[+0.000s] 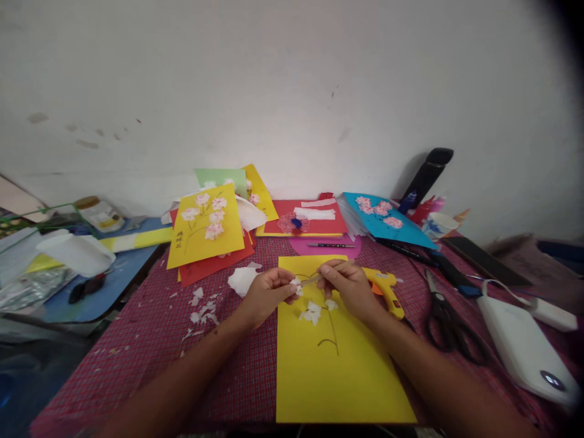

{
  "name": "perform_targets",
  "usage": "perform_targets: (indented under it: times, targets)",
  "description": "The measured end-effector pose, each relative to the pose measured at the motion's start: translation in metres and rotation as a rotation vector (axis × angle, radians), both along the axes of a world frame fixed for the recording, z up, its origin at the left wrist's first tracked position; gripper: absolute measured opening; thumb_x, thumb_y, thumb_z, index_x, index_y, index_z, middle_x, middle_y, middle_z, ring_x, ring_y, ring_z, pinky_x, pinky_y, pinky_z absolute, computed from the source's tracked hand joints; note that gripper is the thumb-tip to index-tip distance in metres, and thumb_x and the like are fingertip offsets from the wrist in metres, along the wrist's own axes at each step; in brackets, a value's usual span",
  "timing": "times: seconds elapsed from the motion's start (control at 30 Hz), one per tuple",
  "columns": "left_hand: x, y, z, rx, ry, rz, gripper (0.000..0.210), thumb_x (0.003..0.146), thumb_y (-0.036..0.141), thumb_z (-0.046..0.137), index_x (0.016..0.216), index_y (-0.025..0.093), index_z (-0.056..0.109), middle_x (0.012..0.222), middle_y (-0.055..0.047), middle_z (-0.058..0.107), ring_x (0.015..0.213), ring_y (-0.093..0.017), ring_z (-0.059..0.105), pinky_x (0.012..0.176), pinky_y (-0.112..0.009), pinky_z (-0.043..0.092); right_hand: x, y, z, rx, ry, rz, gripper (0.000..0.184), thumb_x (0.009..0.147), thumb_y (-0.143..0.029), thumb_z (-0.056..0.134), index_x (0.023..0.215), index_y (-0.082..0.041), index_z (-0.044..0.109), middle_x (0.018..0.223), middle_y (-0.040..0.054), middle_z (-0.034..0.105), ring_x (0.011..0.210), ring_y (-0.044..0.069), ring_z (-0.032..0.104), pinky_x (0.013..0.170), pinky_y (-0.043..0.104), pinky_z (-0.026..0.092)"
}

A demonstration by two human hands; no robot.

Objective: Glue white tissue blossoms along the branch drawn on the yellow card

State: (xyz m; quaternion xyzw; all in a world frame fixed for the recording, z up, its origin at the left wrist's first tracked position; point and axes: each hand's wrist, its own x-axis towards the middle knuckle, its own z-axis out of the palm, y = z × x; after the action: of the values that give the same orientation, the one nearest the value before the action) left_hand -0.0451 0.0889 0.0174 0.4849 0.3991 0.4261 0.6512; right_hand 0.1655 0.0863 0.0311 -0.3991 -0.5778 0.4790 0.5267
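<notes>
My left hand [272, 291] is closed in a pinch on a small white paper flower [297, 286], above the left side of a yellow sheet [337, 383]. Facing it, my right hand [349, 286] grips a thin pale stick [312, 280] whose tip points at the flower; its exact kind is unclear. Dark drawn stems run down the sheet. White paper blossoms [312, 312] sit on it just below my hands. A yellow glue gun [387, 292] lies right beside my right hand, partly hidden by it. Crumpled white paper [243, 279] rests left of the sheet.
White scraps [204, 313] litter the checked tablecloth [150, 359] at left. Finished flower cards [207, 225] stack behind, with a blue card [387, 219] at right. A brush [331, 245], scissors [449, 322], a white power bank [529, 350] and a paper cup [438, 225] surround the work.
</notes>
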Motion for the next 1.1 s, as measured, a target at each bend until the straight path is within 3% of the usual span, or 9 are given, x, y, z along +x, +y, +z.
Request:
perform_targets:
  times: [0.17,0.4,0.53,0.8,0.97,1.1]
  targets:
    - [-0.002,-0.001,0.001,0.0,-0.005,-0.034,0.034,0.072,0.03,0.079,0.096,0.014,0.061,0.076,-0.002,0.068,0.065,-0.013,0.066,0.061,-0.023,0.05,0.004,-0.002,-0.006,-0.017,0.134,0.096,0.022,0.081,-0.036,0.072,0.093,-0.019,0.069,0.073,0.0026,0.069,0.05,0.012,0.057,0.046,0.026,0.046]
    - [-0.001,-0.004,0.004,-0.006,0.012,-0.134,0.037,0.074,0.031,0.078,0.1,0.013,0.059,0.08,-0.005,0.07,0.068,-0.015,0.068,0.061,-0.024,0.05,0.004,0.0,-0.005,-0.043,0.121,0.121,0.018,0.083,-0.033,0.071,0.091,-0.018,0.065,0.07,0.0016,0.07,0.047,0.011,0.057,0.046,0.024,0.045]
    - [0.0,-0.005,0.004,0.013,0.035,-0.178,0.036,0.075,0.032,0.076,0.1,0.014,0.058,0.08,-0.006,0.071,0.069,-0.016,0.069,0.063,-0.026,0.051,0.002,0.0,-0.001,-0.043,0.067,0.079,0.019,0.084,-0.035,0.07,0.08,-0.018,0.061,0.065,-0.0001,0.068,0.046,0.011,0.056,0.046,0.023,0.045]
    - [0.004,-0.007,0.001,0.086,0.047,-0.252,0.032,0.078,0.029,0.072,0.101,0.014,0.055,0.07,-0.001,0.069,0.063,-0.012,0.065,0.063,-0.025,0.048,-0.001,-0.002,-0.007,-0.017,0.019,0.02,0.023,0.084,-0.034,0.07,0.073,-0.018,0.058,0.062,-0.0021,0.062,0.046,0.009,0.053,0.044,0.022,0.042]
    - [0.003,-0.008,0.001,0.117,0.086,-0.257,0.032,0.078,0.024,0.068,0.105,0.015,0.054,0.069,0.001,0.066,0.061,-0.011,0.061,0.061,-0.023,0.045,0.002,-0.003,-0.011,-0.052,0.104,0.11,0.014,0.084,-0.031,0.069,0.089,-0.018,0.066,0.061,-0.0024,0.062,0.045,0.009,0.053,0.044,0.022,0.042]
    - [0.003,-0.008,0.003,0.129,0.104,-0.258,0.032,0.076,0.02,0.067,0.105,0.015,0.056,0.067,0.003,0.063,0.06,-0.01,0.06,0.059,-0.023,0.043,0.006,-0.003,-0.013,-0.054,0.131,0.206,0.012,0.084,-0.028,0.07,0.091,-0.018,0.068,0.064,-0.0006,0.065,0.049,0.01,0.057,0.047,0.023,0.044]
